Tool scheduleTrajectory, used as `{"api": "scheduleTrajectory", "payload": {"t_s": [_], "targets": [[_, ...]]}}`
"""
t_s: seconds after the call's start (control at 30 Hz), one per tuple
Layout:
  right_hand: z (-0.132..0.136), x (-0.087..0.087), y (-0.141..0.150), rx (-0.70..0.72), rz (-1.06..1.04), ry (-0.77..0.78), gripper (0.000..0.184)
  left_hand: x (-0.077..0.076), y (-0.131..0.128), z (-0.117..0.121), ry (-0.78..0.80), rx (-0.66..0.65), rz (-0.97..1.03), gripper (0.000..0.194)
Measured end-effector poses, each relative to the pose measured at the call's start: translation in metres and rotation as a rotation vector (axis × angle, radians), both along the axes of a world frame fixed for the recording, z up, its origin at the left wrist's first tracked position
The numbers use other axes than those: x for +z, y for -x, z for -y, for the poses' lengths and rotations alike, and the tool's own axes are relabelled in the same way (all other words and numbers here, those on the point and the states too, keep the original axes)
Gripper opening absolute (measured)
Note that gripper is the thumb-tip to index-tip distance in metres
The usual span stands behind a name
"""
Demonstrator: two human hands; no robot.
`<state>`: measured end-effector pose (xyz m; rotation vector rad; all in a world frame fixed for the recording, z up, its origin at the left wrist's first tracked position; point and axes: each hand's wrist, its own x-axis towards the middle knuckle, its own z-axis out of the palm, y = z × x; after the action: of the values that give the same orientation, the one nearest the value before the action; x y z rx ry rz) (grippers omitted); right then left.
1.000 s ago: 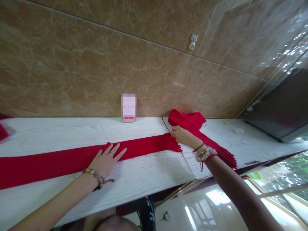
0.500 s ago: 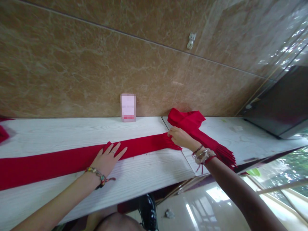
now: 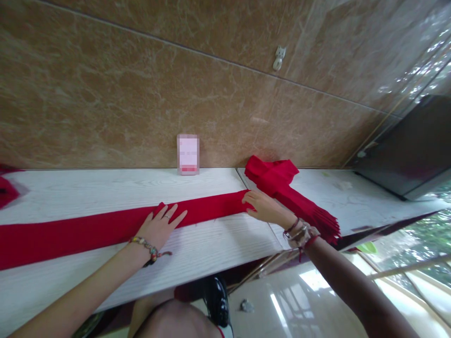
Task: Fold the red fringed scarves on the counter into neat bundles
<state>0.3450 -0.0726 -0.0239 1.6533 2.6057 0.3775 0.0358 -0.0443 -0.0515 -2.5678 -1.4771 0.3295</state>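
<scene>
A long red scarf [image 3: 88, 230] runs across the white tabletop from the left edge of the view. On its middle stretch my left hand [image 3: 158, 227] lies flat, fingers spread, pressing the cloth. At the scarf's right end my right hand [image 3: 264, 206] has its fingers curled onto the fabric, covering most of the fringe. Just beyond that hand lies a second red scarf [image 3: 278, 180], folded over itself, its fringed end pointing toward the table's front edge.
A pale pink box-like item [image 3: 189, 155] with a blurred face stands against the brown marbled wall [image 3: 141, 94]. More red cloth [image 3: 7, 192] shows at the far left. A dark panel-like object [image 3: 405, 150] stands at the right. A small white cat-shaped hook [image 3: 279, 58] is on the wall.
My right hand has shifted slightly right and down at the scarf's end, and the fringe that showed is now covered. My left hand stays flat in place. The view has moved a little.
</scene>
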Motion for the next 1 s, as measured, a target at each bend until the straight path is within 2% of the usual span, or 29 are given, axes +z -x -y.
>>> {"api": "scheduleTrajectory", "payload": {"t_s": [0.07, 0.2, 0.3, 0.37, 0.5, 0.57, 0.67, 0.73, 0.8, 0.9, 1.0], "targets": [[-0.004, -0.009, 0.008, 0.042, 0.017, -0.007, 0.026, 0.003, -0.001, 0.001, 0.002, -0.004, -0.006, 0.064], [0.0, -0.027, -0.006, -0.092, 0.197, -0.022, 0.03, 0.003, -0.001, 0.001, 0.001, -0.004, -0.024, 0.065], [0.012, -0.024, -0.021, -0.226, 0.239, -0.025, 0.031, 0.0, 0.001, 0.0, -0.014, -0.015, -0.026, 0.064], [0.015, -0.015, -0.021, -0.251, 0.214, -0.033, 0.031, -0.002, 0.002, 0.0, -0.018, -0.026, -0.026, 0.063], [-0.006, -0.007, 0.004, -0.095, 0.01, -0.088, 0.034, -0.002, 0.002, 0.0, -0.015, -0.029, -0.035, 0.063], [-0.024, -0.015, 0.018, -0.027, -0.116, -0.113, 0.036, -0.001, 0.001, 0.0, -0.015, -0.029, -0.038, 0.064], [-0.04, -0.036, 0.024, -0.04, -0.184, -0.058, 0.038, 0.0, 0.0, -0.001, 0.017, -0.021, -0.021, 0.064], [-0.04, -0.049, 0.017, -0.094, -0.194, -0.034, 0.037, -0.001, 0.003, -0.002, 0.038, -0.026, 0.01, 0.065], [-0.037, -0.054, 0.008, -0.142, -0.185, -0.042, 0.037, -0.004, 0.01, -0.005, 0.02, -0.059, 0.079, 0.067], [-0.032, -0.049, 0.005, -0.161, -0.149, -0.09, 0.039, -0.011, 0.027, -0.013, -0.04, -0.079, 0.218, 0.068], [-0.034, -0.042, 0.021, -0.071, -0.2, -0.109, 0.043, -0.015, 0.045, -0.018, -0.044, -0.056, 0.295, 0.064]]}}
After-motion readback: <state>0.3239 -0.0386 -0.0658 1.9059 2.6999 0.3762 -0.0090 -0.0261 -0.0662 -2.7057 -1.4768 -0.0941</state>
